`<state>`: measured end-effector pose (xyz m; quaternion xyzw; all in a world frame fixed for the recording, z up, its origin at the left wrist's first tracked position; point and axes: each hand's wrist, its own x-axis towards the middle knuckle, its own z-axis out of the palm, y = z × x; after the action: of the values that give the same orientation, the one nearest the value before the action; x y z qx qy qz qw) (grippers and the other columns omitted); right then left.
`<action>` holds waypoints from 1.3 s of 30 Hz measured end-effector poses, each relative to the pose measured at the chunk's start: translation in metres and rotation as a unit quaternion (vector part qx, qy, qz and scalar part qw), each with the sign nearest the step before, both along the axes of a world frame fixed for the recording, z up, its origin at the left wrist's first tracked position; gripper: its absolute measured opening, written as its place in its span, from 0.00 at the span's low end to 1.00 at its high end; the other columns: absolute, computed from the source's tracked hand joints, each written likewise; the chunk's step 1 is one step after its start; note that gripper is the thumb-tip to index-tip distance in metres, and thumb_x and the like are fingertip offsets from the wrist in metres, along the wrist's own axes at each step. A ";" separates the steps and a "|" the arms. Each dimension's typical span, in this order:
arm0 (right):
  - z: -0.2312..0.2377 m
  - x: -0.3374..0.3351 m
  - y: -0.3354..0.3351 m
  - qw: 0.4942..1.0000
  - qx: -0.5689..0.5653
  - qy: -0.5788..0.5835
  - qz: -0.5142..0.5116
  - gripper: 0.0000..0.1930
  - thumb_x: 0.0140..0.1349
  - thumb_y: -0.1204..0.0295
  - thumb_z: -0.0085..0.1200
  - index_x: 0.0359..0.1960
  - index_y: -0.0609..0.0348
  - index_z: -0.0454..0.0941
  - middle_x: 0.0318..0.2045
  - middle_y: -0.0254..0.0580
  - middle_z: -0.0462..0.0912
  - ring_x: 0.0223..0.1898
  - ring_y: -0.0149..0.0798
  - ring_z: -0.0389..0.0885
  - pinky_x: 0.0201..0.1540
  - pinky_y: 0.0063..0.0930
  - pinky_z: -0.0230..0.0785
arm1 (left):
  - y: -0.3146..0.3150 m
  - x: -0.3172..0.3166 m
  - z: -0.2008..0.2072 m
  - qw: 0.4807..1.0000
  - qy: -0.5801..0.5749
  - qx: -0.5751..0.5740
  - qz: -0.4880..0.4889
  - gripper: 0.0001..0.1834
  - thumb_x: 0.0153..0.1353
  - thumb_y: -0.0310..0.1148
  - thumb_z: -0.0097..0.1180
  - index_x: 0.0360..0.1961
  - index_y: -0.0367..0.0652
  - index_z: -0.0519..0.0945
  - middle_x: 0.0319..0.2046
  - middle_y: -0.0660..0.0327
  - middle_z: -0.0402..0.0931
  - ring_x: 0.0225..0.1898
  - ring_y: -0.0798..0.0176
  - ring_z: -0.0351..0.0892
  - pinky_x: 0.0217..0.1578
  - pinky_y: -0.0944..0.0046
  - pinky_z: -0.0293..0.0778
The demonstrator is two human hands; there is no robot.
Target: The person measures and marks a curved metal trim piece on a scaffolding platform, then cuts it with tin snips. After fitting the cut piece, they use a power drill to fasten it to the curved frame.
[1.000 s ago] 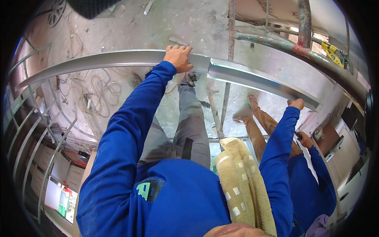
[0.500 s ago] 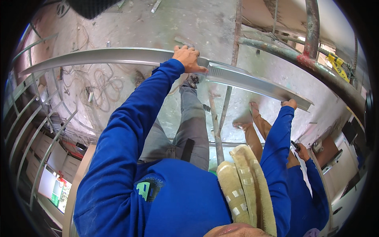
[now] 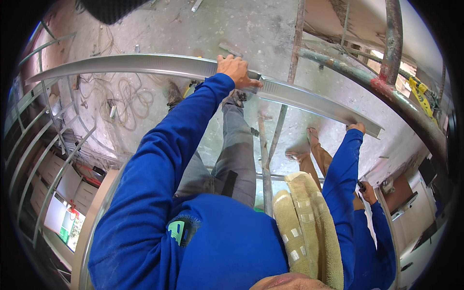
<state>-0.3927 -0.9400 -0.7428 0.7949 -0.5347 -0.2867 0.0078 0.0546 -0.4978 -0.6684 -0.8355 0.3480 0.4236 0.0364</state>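
Observation:
Two lengths of shiny metal channel meet end to end in front of me, running from far left to right. My left hand (image 3: 237, 72) is closed over the left metal channel (image 3: 130, 64), near the joint, thumb stretched toward the right piece. Partly covered by that hand, the joint does not show whether the ends overlap. Near its far right end, the right metal channel (image 3: 309, 101) is gripped by my right hand (image 3: 356, 127), most of whose fingers are hidden behind the metal.
Rusty scaffold pipes (image 3: 372, 79) stand at the right, with yellow tape (image 3: 420, 96) tied there. A curved metal frame (image 3: 41, 159) is at the left. Coiled cable (image 3: 128, 99) lies on the dusty floor below. A co-worker's blue sleeve (image 3: 384, 232) shows at lower right. A towel (image 3: 309, 222) hangs over my shoulder.
My left hand has shifted slightly right with the left channel, and the line of the two pieces looks straighter at the joint. My right hand stays near the same end. The view has shifted slightly.

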 end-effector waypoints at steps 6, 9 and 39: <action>-0.006 -0.004 0.014 0.999 -0.018 -0.038 0.013 0.13 0.46 0.75 0.61 0.32 0.73 0.86 0.34 0.68 0.86 0.44 0.64 0.87 0.52 0.43 0.77 | 0.001 -0.001 -0.003 1.000 -0.019 -0.014 -0.003 0.54 0.39 0.86 0.56 0.46 0.46 0.88 0.48 0.58 0.84 0.57 0.54 0.77 0.56 0.46 0.62; -0.019 -0.006 0.016 0.998 -0.018 -0.027 -0.053 0.12 0.51 0.71 0.63 0.33 0.68 0.86 0.34 0.63 0.87 0.43 0.61 0.88 0.48 0.43 0.78 | 0.001 -0.002 -0.007 1.000 -0.019 -0.010 0.003 0.53 0.40 0.86 0.56 0.45 0.46 0.88 0.48 0.59 0.84 0.57 0.55 0.77 0.56 0.47 0.62; -0.036 0.030 0.064 0.613 -0.107 -0.497 -0.604 0.35 0.70 0.47 0.53 0.52 0.79 0.77 0.54 0.57 0.84 0.52 0.48 0.87 0.52 0.40 0.81 | 0.001 -0.004 -0.004 0.999 -0.031 -0.018 0.018 0.39 0.46 0.72 0.68 0.47 0.50 0.88 0.48 0.62 0.84 0.57 0.56 0.78 0.57 0.45 0.61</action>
<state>-0.3624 -0.8763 -0.7787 0.3064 -0.8427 0.2723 -0.3489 0.0511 -0.4965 -0.6721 -0.8546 0.3397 0.3920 0.0244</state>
